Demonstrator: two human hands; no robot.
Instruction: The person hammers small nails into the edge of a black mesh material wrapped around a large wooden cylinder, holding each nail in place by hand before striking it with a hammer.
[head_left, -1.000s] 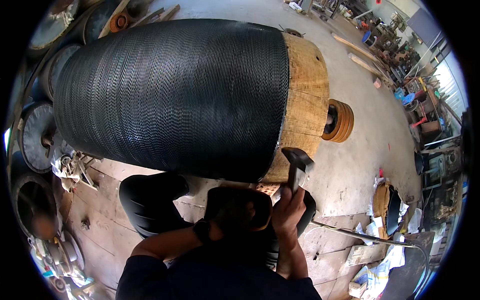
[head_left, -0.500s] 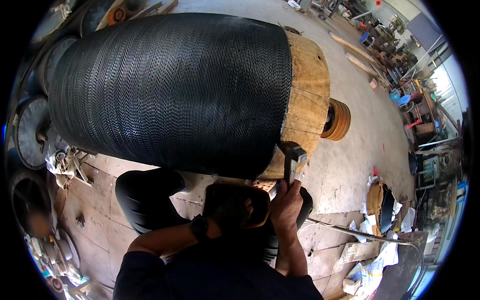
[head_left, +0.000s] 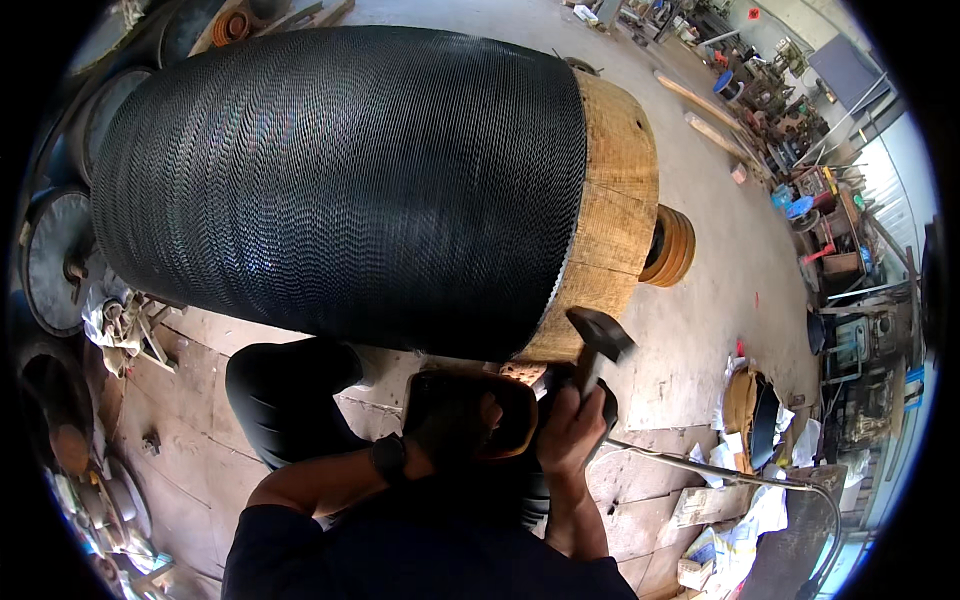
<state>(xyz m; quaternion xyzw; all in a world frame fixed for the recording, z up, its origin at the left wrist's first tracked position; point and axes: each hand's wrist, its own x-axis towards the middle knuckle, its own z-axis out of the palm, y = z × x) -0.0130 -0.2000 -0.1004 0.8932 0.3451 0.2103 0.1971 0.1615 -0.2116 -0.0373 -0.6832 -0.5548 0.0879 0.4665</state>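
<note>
My right hand [head_left: 568, 432] is closed round the handle of a hammer [head_left: 600, 335], its dark head raised beside the roller's wooden end. Stretched across in front of me is a big roller [head_left: 340, 190], covered in rows of fine black ridges or teeth, with a bare wooden band [head_left: 612, 190] at its right. Over a dark box [head_left: 522, 430] with a brownish rim, between my knees, is my left hand [head_left: 455, 432]. Deep shadow covers most of it; the fingers look curled, and whatever they hold is hidden.
An orange-brown grooved pulley [head_left: 675, 247] projects from the roller's right end. Grey drums [head_left: 60, 260] line the left side. A cable [head_left: 720, 468] crosses the floor at right, near paper and sacks [head_left: 735, 540]. Wooden planks [head_left: 700, 97] lie at the far right, beside cluttered machinery.
The hammer head has come away from the wooden band, moving slightly right and down, and has tilted. My left hand stays over the box with only a slight shift.
</note>
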